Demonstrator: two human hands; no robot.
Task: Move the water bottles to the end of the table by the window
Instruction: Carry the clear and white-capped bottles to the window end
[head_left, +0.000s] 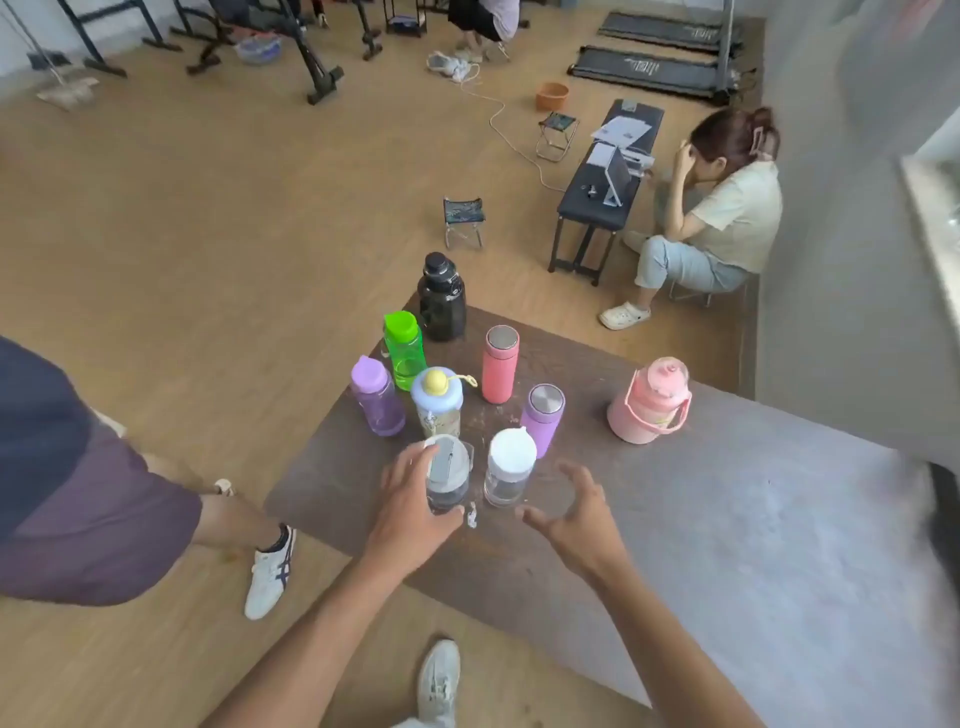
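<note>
Bottles cluster at one bench (727, 519) end — none visibly moved; left hand (415, 512) wraps the grey-lidded bottle (448, 478), right hand (576, 512) spread wide.

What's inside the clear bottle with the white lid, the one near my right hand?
The clear bottle with the white lid looks empty: its see-through wall shows only the table behind it. The lid hides its upper part, so the neck's contents cannot be seen.

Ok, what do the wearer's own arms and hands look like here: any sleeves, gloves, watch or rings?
Both forearms are bare as far as the frame shows, with no sleeve in view. The left hand and right hand wear no gloves; no watch, bracelet or ring shows, though the blur could hide a thin one.
</note>
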